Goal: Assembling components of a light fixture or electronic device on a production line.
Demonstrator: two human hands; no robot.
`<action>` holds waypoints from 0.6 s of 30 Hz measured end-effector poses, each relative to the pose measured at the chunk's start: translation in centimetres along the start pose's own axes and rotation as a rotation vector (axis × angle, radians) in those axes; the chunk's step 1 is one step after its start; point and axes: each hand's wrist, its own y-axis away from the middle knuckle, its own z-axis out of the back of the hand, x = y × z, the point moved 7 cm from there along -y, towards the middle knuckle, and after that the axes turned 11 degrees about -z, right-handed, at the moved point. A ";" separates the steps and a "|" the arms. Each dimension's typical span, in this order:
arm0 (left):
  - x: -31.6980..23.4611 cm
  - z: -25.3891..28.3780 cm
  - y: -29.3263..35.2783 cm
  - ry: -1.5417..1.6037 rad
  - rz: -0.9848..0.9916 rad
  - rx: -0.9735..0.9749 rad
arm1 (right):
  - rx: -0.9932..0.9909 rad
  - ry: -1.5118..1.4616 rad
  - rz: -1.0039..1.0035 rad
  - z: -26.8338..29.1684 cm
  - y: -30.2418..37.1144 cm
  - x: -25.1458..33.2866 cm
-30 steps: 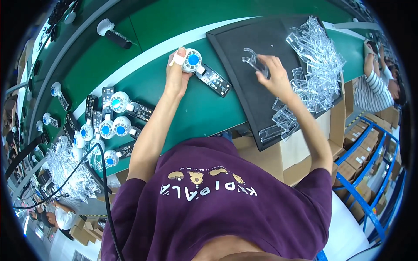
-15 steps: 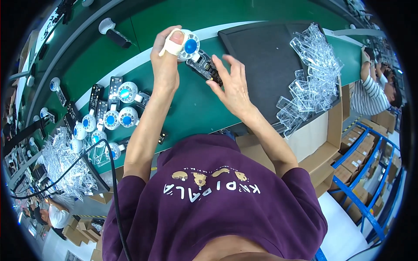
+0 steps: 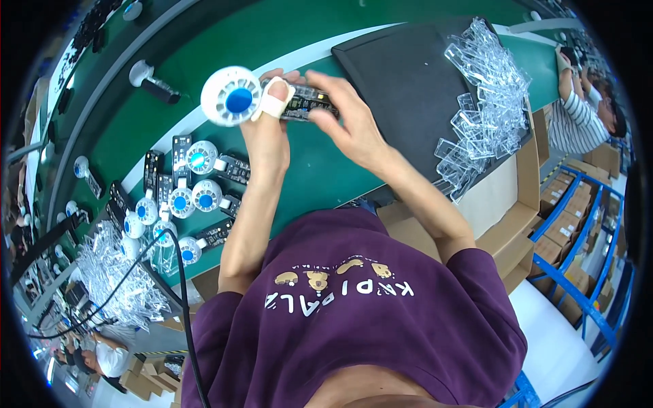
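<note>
My left hand (image 3: 271, 132), its thumb wrapped in a white covering, grips a small fan-like unit (image 3: 239, 100) near its neck. The unit has a round white head with a blue centre and a black circuit-board body (image 3: 303, 103), which seems to sit in a clear plastic case. At the body's far right end, my right hand (image 3: 355, 126) holds it between thumb and fingers. The unit is in the air above the green work surface (image 3: 309, 163). Left of my left forearm, several similar units (image 3: 206, 195) lie grouped with their boards exposed.
A black tray (image 3: 394, 88) to the right bears a heap of clear plastic cases (image 3: 493, 95). Another clear heap (image 3: 119, 279) lies at lower left, crossed by a black cable (image 3: 178, 272). Single units (image 3: 155, 81) lie on the belt beyond. An opened cardboard box (image 3: 507, 211) stands at right.
The unit has moved left and turned from slanting to nearly level, its head now farther left of my thumb. My right hand has shifted slightly and closed on the body's end.
</note>
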 end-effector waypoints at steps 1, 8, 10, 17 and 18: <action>-0.6 -0.8 0.2 -0.112 -0.120 0.036 | -0.015 0.007 -0.003 -0.2 -0.3 -0.1; -2.8 -6.5 4.0 -0.837 -0.648 0.337 | -0.287 -1.118 -0.737 -1.1 -0.2 -8.9; -2.3 -7.5 5.2 -0.622 -0.552 0.310 | -0.267 -1.143 -0.661 -0.5 -0.7 -8.7; 1.0 -6.0 -3.0 -0.654 -0.261 0.261 | -0.129 -0.195 -0.624 5.5 -2.1 -9.9; 2.2 -4.8 -5.3 -0.453 0.012 0.119 | -0.113 0.192 -0.459 7.4 -2.1 -9.3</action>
